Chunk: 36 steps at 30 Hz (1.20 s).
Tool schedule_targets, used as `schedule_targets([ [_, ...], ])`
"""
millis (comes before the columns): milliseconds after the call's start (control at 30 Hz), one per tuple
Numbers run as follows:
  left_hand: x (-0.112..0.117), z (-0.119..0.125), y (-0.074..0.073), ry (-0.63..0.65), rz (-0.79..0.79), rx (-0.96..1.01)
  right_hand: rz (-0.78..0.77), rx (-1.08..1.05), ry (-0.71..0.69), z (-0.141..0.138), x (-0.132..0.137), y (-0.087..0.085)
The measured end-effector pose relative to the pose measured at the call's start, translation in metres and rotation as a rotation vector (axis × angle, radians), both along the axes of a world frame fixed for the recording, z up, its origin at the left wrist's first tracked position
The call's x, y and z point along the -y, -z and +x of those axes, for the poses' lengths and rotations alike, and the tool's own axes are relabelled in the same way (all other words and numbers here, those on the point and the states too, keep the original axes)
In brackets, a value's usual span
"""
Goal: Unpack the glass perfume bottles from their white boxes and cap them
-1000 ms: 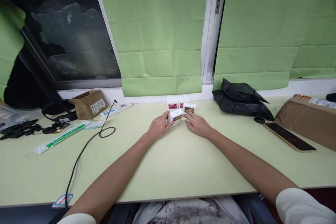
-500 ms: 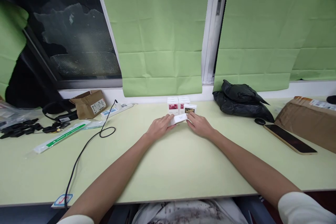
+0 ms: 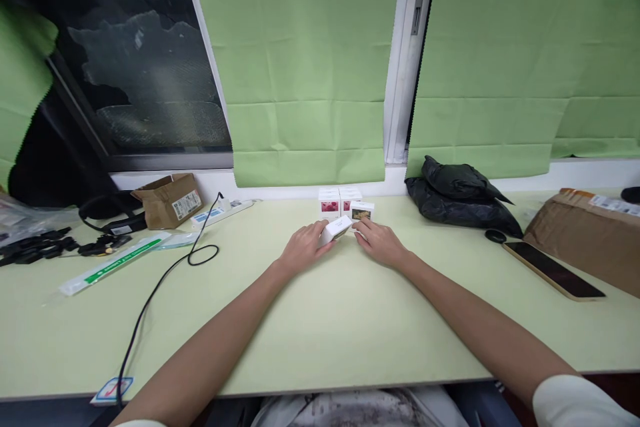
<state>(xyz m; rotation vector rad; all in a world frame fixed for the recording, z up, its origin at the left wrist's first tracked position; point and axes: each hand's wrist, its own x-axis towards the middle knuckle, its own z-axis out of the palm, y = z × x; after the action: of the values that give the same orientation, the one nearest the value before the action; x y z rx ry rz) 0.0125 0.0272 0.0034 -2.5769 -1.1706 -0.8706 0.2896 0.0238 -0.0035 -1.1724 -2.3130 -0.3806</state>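
My left hand [image 3: 301,249] grips a small white box [image 3: 335,229] tilted on the green table, its fingers curled round the box's left end. My right hand [image 3: 381,242] rests just right of it, fingertips touching that box and a second white box with a brown picture [image 3: 361,213] behind it. Two more white boxes with pink pictures [image 3: 330,202] stand side by side further back against the wall.
A black bag [image 3: 460,197] lies at the right by the wall, a phone [image 3: 553,268] and brown parcel [image 3: 585,230] further right. On the left are an open cardboard box [image 3: 169,198], a power strip [image 3: 220,209], a black cable [image 3: 160,287], and black headphones [image 3: 107,213].
The box between my hands has been turned over, from showing its pictured face to showing a plain white side, and now tilts up to the right. Both hands stayed in place.
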Motion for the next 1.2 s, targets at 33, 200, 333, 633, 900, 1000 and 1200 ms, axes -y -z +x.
schedule_targets([
  [33, 0.0, 0.0, 0.0, -0.013, -0.026, 0.027, 0.002, 0.002, 0.001, 0.0, 0.0, 0.0],
  [200, 0.002, -0.002, -0.002, -0.099, -0.181, 0.165, -0.007, 0.021, 0.005, 0.001, 0.0, 0.0],
  [333, 0.002, -0.004, -0.002, -0.114, -0.278, 0.245, -0.038, 0.02, 0.005, 0.001, -0.001, -0.001],
  [633, 0.003, -0.001, -0.001, -0.119, -0.228, 0.177, -0.032, -0.009, -0.01, 0.001, -0.001, 0.0],
  [900, 0.006, 0.004, 0.0, 0.046, -0.128, 0.053, -0.154, -0.298, -0.049, -0.008, 0.01, -0.01],
  [1000, 0.008, 0.004, 0.0, 0.102, -0.114, 0.008, -0.294, -0.418, -0.058, -0.012, 0.014, -0.013],
  [1200, 0.011, 0.007, 0.0, 0.189, -0.141, -0.022, -0.829, -0.831, -0.197, -0.022, 0.012, -0.012],
])
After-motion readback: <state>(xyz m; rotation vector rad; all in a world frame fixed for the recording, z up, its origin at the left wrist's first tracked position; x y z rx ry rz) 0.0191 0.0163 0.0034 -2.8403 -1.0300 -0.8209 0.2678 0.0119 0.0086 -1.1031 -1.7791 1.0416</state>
